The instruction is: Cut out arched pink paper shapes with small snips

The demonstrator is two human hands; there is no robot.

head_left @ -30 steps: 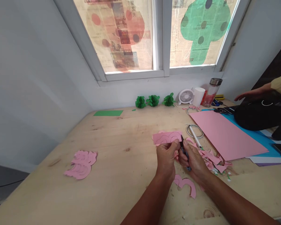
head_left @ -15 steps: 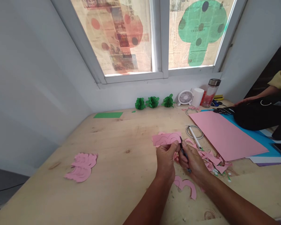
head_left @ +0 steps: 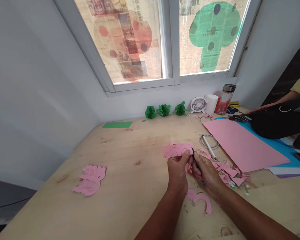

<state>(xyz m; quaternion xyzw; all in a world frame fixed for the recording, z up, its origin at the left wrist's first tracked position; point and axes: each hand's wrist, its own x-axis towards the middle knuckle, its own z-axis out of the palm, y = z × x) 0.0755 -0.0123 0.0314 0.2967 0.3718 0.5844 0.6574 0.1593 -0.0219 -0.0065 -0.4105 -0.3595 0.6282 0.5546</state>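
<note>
Between the thumb and fingers of my left hand (head_left: 178, 171) is a strip of pink paper (head_left: 173, 151) with curved, cloud-like outlines drawn on it. My right hand (head_left: 207, 169) is closed around a dark utility knife or scissors (head_left: 195, 162), mostly hidden by the fingers; its dark tip meets the strip's right end. Under my wrists lies a wavy pink paper offcut (head_left: 207, 200). Pink paper scraps (head_left: 227, 170) are heaped right of my right hand. On the left of the table sits a stack of cut pink scalloped pieces (head_left: 90, 180).
Green paper ornaments (head_left: 163, 110), a small white fan (head_left: 198, 105) and a glass bottle (head_left: 225, 100) line the wall. Pink sheets (head_left: 245, 145) lie at right beside a black bag (head_left: 272, 121). A white pen (head_left: 209, 146) rests on a coiled cable. Another person's arm (head_left: 277, 101) reaches in at right.
The whole view has shifted slightly, with table items appearing a little lower and further right. Both hands keep their hold, and the strip stays nearly in place against the dark tip.
</note>
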